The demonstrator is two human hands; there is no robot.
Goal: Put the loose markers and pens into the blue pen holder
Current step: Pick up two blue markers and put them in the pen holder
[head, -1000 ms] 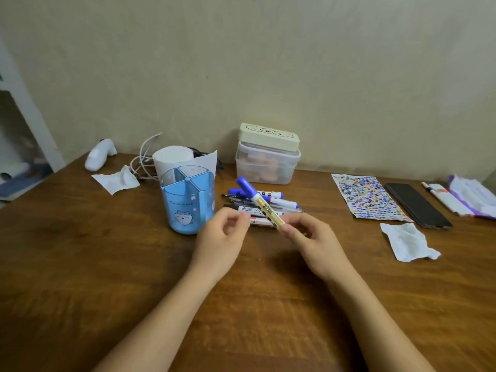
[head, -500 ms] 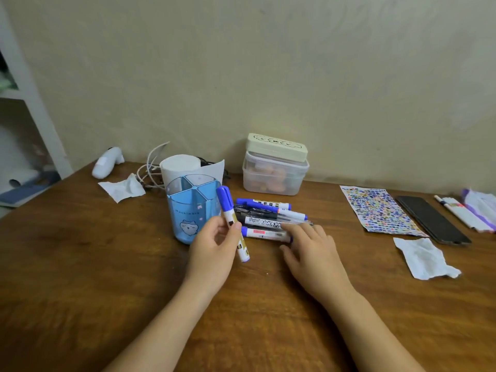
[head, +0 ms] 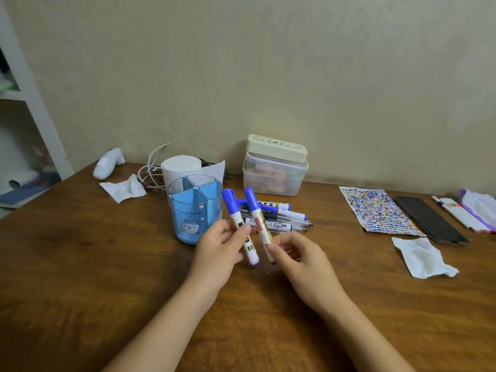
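The translucent blue plastic pen holder [head: 195, 209], empty, stands at 11 o'clock from the hands. The left hand [head: 218, 253] now grasps one smooth white marker with blue cap [head: 239, 225]; the right hand [head: 300, 257] has just lifted a second blue-capped marker [head: 257, 221], fingers pinching its lower end. The loose pens [head: 279, 217] wait at 12 o'clock on the wooden table [head: 80, 264]. So two are ready for insertion.

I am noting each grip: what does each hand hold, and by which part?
Left hand: a blue-capped marker, held at mid-barrel. Right hand: another marker, pinched near its bottom end.
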